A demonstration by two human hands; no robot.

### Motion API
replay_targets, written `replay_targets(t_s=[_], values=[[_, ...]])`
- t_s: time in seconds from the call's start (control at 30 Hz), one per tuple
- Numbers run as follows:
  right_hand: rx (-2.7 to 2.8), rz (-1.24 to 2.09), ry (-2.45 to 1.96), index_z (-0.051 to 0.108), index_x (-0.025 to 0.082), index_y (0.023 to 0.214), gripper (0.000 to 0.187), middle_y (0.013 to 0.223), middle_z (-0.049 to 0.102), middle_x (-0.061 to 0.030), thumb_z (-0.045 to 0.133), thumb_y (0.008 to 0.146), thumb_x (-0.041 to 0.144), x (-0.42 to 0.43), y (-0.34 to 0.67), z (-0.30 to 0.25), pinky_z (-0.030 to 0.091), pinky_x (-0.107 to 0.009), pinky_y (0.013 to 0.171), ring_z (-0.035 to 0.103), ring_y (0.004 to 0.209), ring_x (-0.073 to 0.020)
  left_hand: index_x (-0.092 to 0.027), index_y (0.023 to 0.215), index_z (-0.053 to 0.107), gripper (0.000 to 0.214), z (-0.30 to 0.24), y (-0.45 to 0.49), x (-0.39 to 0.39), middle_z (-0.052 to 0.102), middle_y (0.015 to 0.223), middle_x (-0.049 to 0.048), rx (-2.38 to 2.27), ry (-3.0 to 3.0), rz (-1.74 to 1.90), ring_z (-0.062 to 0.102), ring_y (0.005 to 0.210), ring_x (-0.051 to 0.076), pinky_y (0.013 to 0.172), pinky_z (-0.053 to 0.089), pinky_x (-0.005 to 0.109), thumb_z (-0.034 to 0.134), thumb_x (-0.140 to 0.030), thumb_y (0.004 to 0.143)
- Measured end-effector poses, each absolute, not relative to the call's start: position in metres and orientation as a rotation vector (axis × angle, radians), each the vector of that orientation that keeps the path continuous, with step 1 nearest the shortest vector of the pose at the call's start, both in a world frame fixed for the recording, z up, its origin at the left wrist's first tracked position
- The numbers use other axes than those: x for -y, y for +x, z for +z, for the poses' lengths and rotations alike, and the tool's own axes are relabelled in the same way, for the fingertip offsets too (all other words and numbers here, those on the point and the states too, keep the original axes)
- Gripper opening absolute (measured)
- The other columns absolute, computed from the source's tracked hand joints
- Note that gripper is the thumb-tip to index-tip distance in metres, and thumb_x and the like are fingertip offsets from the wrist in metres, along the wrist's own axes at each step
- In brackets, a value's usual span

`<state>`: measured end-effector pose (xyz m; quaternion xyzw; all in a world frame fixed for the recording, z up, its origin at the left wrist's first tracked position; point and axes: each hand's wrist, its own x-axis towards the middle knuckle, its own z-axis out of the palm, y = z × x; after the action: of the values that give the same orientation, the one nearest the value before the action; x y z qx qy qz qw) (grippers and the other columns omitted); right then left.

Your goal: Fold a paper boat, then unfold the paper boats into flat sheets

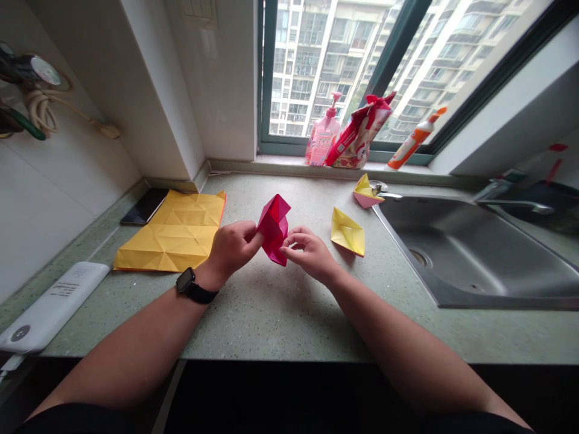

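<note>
Both hands hold a folded red paper piece [274, 226] just above the green speckled counter [271, 307]. My left hand [233, 246], with a black watch on its wrist, pinches the paper's left side. My right hand [307, 252] pinches its lower right corner with curled fingers. A folded yellow paper boat [347, 231] lies just right of my right hand. Another folded yellow and pink paper [365, 191] sits near the sink's corner. A creased yellow sheet [176, 232] lies flat to the left.
A steel sink [474, 253] with a tap fills the right. On the window sill stand a pink pump bottle [322, 135], a red pouch [359, 134] and an orange-capped bottle [412, 141]. A dark phone [145, 206] and a white power bank [49, 307] lie at the left.
</note>
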<state>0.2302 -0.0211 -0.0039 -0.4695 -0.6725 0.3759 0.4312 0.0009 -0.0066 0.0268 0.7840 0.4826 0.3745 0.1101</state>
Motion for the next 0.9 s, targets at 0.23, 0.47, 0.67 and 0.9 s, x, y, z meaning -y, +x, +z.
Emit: replay_targets(t_s=[0.23,0.47,0.67,0.9], values=[[1.630,0.842,-1.143,0.078,0.024,0.080,0.026,0.103,0.063,-0.0057,0.083,0.084,0.049,0.025,0.228,0.000,0.062,-0.038,0.086,0.066,0.096,-0.0205,-0.017,0.066,0.068,0.048,0.010,0.009,0.000,0.065,0.062,0.0022,-1.320,2.089,0.768,0.058,0.062,0.016,0.059,0.033,0.026,0.059,-0.054,0.095],[1.443,1.119,-1.068,0.074,0.022,0.078,0.038,0.112,0.061,-0.0065,0.086,0.079,0.058,0.026,0.224,0.003,0.063,-0.038,0.085,0.066,0.100,-0.0209,-0.018,0.069,0.072,0.041,0.009,0.013,0.001,0.069,0.065,0.0045,-1.381,2.010,0.806,0.062,0.065,0.020,0.060,0.036,0.027,0.057,-0.048,0.094],[1.401,1.183,-1.014,0.072,0.023,0.077,0.038,0.117,0.063,-0.0066,0.086,0.078,0.058,0.025,0.226,0.007,0.057,-0.043,0.097,0.064,0.112,-0.0247,-0.019,0.068,0.069,0.034,0.012,0.013,-0.002,0.069,0.066,0.0040,-1.440,1.851,0.841,0.063,0.067,0.021,0.061,0.040,0.029,0.057,-0.042,0.089],[1.360,1.227,-0.955,0.066,0.024,0.079,0.045,0.131,0.066,-0.0086,0.084,0.080,0.065,0.023,0.230,0.010,0.052,-0.048,0.107,0.064,0.122,-0.0287,-0.021,0.062,0.057,0.035,0.014,0.015,-0.002,0.056,0.055,0.0016,-1.339,1.486,0.859,0.047,0.052,0.015,0.051,0.033,0.028,0.058,-0.045,0.086]])
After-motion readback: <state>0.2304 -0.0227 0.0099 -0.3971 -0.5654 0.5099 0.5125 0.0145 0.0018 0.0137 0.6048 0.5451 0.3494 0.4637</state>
